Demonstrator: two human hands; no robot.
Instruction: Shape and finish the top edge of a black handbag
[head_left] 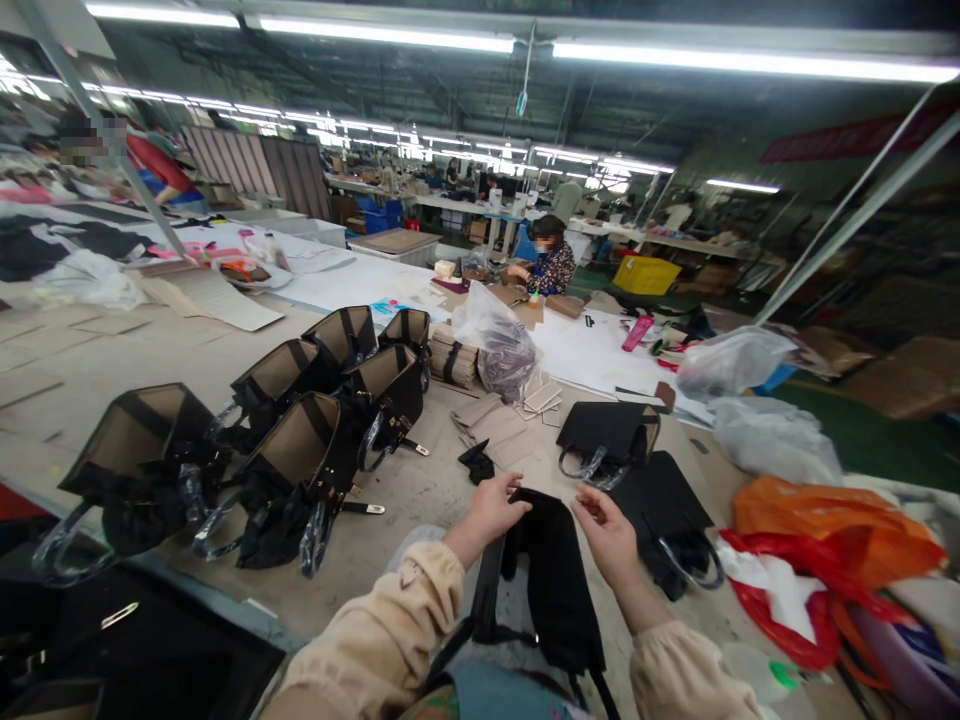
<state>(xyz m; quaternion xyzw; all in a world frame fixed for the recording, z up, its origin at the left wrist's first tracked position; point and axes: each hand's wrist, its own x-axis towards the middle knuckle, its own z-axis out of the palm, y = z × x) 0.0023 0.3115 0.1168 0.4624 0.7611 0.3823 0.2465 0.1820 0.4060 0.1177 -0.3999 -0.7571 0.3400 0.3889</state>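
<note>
My left hand [495,515] grips the top edge of a black handbag [559,575], fingers and thumb closed over its rim. The bag stands on the table edge close to my body, and its lower part is partly hidden by my clothing. Just right of that rim is my right hand [606,528], its fingers curled together; whatever they may hold is too small to see. Beyond my left hand lies a small crumpled black piece [477,461]. Two more black bags, one upright [600,432] and one lying flat [667,510], are beside my right hand.
Several open black handbags [289,450] with plastic-wrapped handles crowd the table's left side. Ahead are a stack of brown panels [453,360], a clear bag [502,345] and thin frames [540,395]. Orange and red plastic bags [825,525] lie right. A co-worker [551,265] sits across the table.
</note>
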